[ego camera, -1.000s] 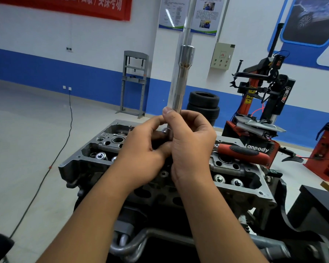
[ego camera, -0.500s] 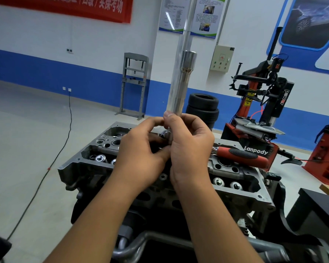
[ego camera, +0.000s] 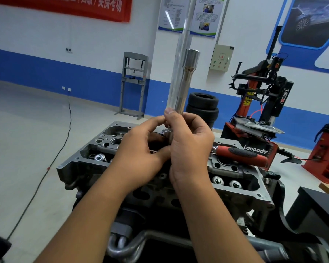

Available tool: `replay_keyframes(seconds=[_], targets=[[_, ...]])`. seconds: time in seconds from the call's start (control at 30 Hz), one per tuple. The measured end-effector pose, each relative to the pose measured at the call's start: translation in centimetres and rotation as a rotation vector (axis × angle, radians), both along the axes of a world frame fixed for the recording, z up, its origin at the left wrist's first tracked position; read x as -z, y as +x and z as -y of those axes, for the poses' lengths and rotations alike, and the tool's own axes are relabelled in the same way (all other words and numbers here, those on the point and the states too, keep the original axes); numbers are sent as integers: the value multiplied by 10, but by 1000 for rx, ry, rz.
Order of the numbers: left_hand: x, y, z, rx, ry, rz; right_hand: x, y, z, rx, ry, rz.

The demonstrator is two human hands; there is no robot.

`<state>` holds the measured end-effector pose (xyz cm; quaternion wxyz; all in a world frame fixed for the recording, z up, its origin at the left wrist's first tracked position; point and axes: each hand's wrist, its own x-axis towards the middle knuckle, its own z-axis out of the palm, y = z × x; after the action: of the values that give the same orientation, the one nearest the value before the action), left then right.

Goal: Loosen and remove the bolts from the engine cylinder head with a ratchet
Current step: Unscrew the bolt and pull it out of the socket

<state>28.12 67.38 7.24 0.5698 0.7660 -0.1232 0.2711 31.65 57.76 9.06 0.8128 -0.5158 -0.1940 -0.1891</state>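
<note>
Item 1, cylinder head [ego camera: 241,190]: grey cast metal, mounted on an engine stand, centre of view. Valve springs and open bores are seen both sides. Judged heavy, rigid, fixed; not to be lifted.

Item 2, long socket [ego camera: 186,80]: bright steel tube w/ wider top end, held upright above the head's mid-line, approx. vertical. Lower end is hidden betw. the hands. Judged stiff, fairly heavy for its size, smooth and prob. oily, so slip is likely; best taken low on the shank w/ thumb opposed, as now.

Item 3, ratchet [ego camera: 241,153]: red/black grip, laid across the head's right side, touched by neither hand. Rubber grip is judged non-slip; to be held at the far end for leverage.

Item 4, right hand [ego camera: 190,147]: fingers and thumb are curled round the socket's lower shank.

Item 5, left hand [ego camera: 141,154]: fingers curled inward against the socket base; whether a bolt or the tool itself is pinched cannot be told.

Bolts: none clearly seen; obscured by hands.
</note>
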Motion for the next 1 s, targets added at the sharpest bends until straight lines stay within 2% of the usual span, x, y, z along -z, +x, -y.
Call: replay_keyframes(seconds=[0.07, 0.2, 0.37, 0.53, 0.7, 0.9, 1.0], targets=[[0, 0, 1, 2, -2, 9, 0, 1, 0, -5, 7, 0], [2, 1, 4, -143, -27, 32, 1, 1, -1, -15, -11, 1], [0, 1, 0, 34, -6, 7, 1, 1, 0, -18, 11, 12], [5, 3, 5, -142, -48, 56, 1, 1, -1, -25, -1, 1], [2, 2, 0, -8, -17, 19, 1, 2, -1, -10, 6, -1], [4, 2, 4, -125, -77, 52, 1, 2, -1, -26, -3, -2], [2, 1, 1, -61, -39, 24, 1, 2, -1, -28, 5, -2]])
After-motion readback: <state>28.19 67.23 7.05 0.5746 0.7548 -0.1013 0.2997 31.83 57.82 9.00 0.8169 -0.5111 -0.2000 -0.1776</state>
